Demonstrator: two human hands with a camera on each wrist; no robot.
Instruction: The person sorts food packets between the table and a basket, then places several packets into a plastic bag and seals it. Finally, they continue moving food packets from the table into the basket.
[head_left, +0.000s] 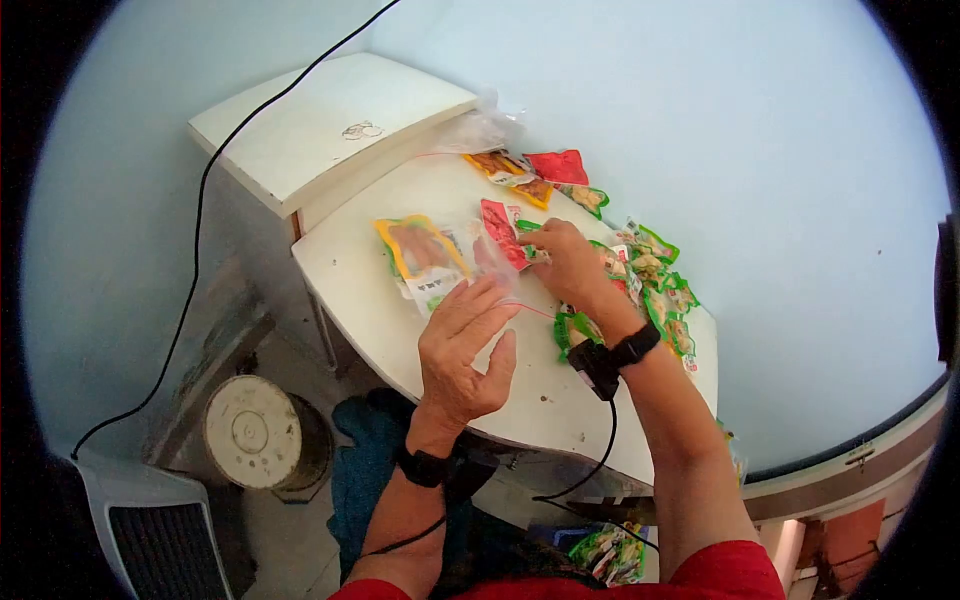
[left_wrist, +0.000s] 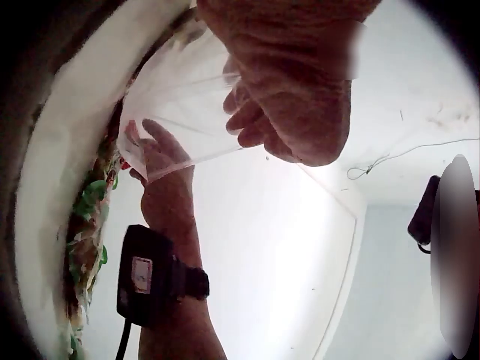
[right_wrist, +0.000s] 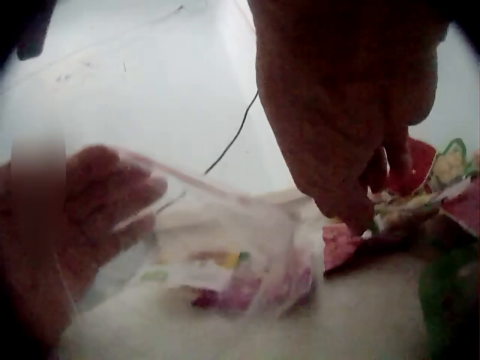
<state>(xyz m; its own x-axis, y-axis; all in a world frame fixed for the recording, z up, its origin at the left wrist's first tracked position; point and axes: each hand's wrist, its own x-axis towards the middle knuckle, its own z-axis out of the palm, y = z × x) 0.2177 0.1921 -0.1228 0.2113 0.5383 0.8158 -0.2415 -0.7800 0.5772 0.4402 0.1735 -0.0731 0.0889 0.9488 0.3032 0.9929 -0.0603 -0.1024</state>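
My left hand (head_left: 465,350) is beside a clear plastic bag (head_left: 485,250), thumb spread and fingers extended. Across its fingers stretches the bag's edge (right_wrist: 202,180), as the right wrist view shows. A yellow-edged food packet (head_left: 425,255) lies by the bag, partly behind the left fingertips. With bent fingers my right hand (head_left: 570,265) pinches a red food packet (head_left: 502,232) at the bag's mouth. In the right wrist view, fingertips are right at this red packet (right_wrist: 341,244). Green-edged packets (head_left: 655,270) lie beside the right hand, some hidden behind the forearm.
A raised white box-like top (head_left: 330,120) stands at the table's (head_left: 350,270) back left. More yellow and red packets (head_left: 510,175) lie along the wall. A lidded bucket (head_left: 250,430) sits on the floor. Black cable (head_left: 200,230) hangs at left.
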